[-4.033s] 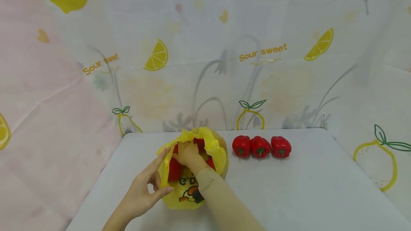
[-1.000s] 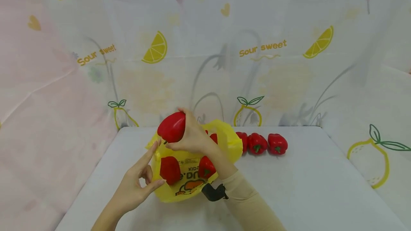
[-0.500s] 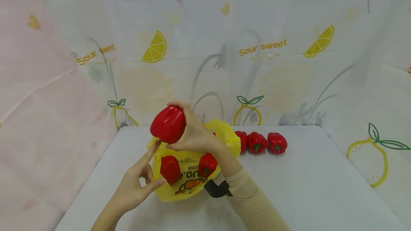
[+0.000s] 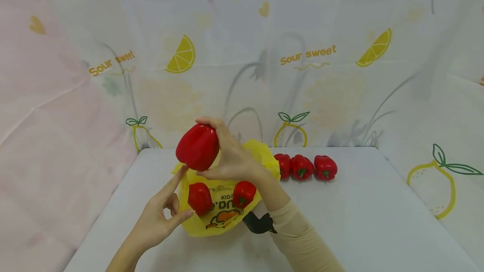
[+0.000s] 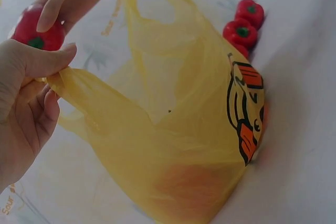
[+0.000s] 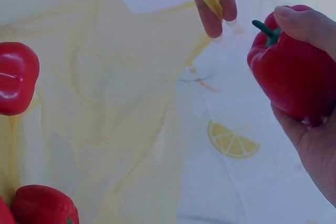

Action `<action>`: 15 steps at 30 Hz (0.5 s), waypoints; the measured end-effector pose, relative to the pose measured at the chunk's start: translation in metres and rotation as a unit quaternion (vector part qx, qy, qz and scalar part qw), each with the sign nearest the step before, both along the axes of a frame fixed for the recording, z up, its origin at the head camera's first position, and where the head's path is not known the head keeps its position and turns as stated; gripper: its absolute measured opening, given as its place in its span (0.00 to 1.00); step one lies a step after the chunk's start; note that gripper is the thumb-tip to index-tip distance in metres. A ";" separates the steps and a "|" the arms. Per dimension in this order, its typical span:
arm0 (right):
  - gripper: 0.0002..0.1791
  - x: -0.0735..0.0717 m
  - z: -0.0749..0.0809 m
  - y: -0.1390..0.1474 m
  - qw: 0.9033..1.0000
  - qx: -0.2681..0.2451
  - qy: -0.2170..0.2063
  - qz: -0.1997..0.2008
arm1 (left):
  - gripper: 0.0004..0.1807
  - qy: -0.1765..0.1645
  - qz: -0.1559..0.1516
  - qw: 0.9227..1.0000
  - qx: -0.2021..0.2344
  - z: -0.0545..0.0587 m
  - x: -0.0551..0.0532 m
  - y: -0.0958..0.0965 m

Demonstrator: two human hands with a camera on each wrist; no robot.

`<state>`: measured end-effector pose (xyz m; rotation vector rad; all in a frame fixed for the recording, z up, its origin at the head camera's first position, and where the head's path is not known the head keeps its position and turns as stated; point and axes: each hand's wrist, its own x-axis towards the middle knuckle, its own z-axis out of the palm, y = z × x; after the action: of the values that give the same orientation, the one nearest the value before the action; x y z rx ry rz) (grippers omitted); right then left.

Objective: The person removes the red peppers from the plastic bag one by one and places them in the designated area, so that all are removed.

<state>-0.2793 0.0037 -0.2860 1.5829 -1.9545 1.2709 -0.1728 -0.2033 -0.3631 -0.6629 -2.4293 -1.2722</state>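
Note:
My right hand (image 4: 236, 158) grips a red bell pepper (image 4: 198, 147) above the mouth of a yellow plastic bag (image 4: 196, 227). In the right wrist view the held pepper (image 6: 294, 72) shows its green stem, with the thumb over its top. My left hand (image 4: 153, 221) pinches the bag's edge at the left; the left wrist view shows the gathered plastic (image 5: 73, 80) between thumb and fingers. Two more red peppers, one at the left (image 4: 199, 198) and one at the right (image 4: 244, 193), lie inside the bag. The right forearm hides part of the opening.
On the white table (image 4: 359, 221), right of the bag, three red bell peppers (image 4: 302, 167) sit in a row near the back edge. A lemon-print cloth (image 4: 242, 53) hangs behind and at both sides. A black strap (image 4: 259, 223) is on my right wrist.
Four seconds ago my right hand was down inside the bag; it has come up with a pepper. Over the last second the pepper shifted slightly left and turned. My left hand has barely moved.

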 end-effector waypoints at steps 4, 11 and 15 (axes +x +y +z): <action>0.55 0.001 0.003 0.004 1.000 -0.003 0.011 0.008 | 0.53 0.001 0.000 1.000 0.001 0.000 0.000 0.000; 0.55 0.001 0.007 0.012 0.999 -0.011 0.028 0.013 | 0.53 0.006 -0.006 1.000 0.003 0.001 0.000 0.001; 0.55 0.003 0.007 0.017 1.000 -0.007 0.021 0.011 | 0.53 0.010 -0.006 1.000 0.001 0.001 -0.001 0.001</action>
<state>-0.2764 0.0209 -0.2791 1.6152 -1.9027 1.2470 -0.1734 -0.2025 -0.3624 -0.6876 -2.4109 -1.2680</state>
